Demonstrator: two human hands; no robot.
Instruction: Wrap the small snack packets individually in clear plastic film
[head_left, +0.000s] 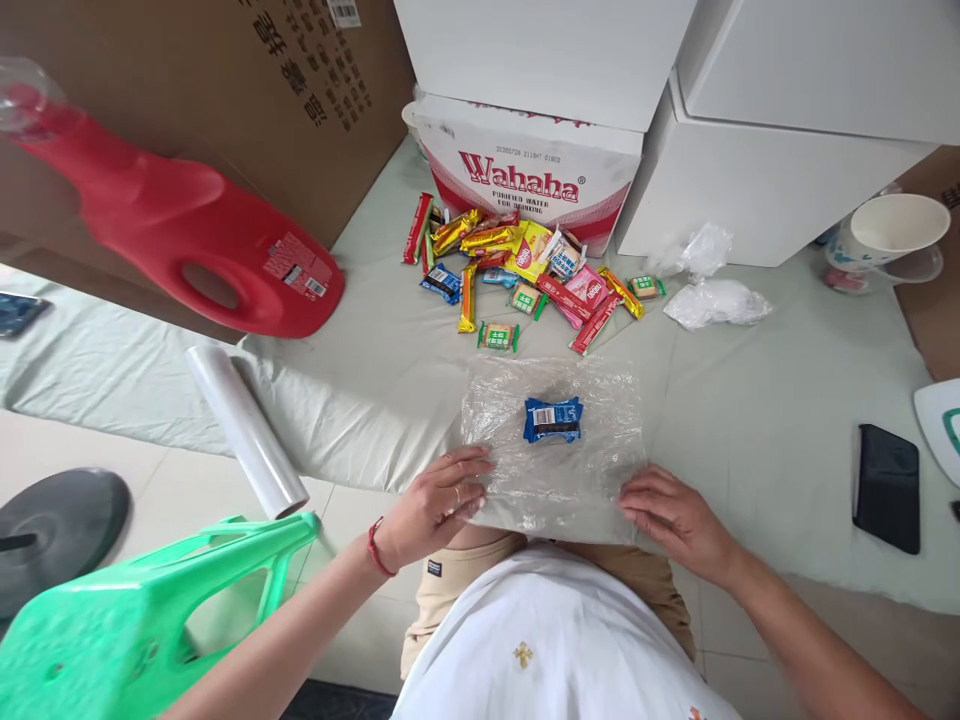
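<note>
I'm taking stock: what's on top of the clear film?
At least one blue packet lies on the clear film; left hand and right hand touch its sides. Anything under the packet is covered.

Free cloth (750, 430) right of film (510, 480), snacks (531, 255) ahead

Packet (553, 420) blue; film (551, 490) clear; stool (94, 630) green; blurred disc (82, 510) seemingly dark grey.
</note>
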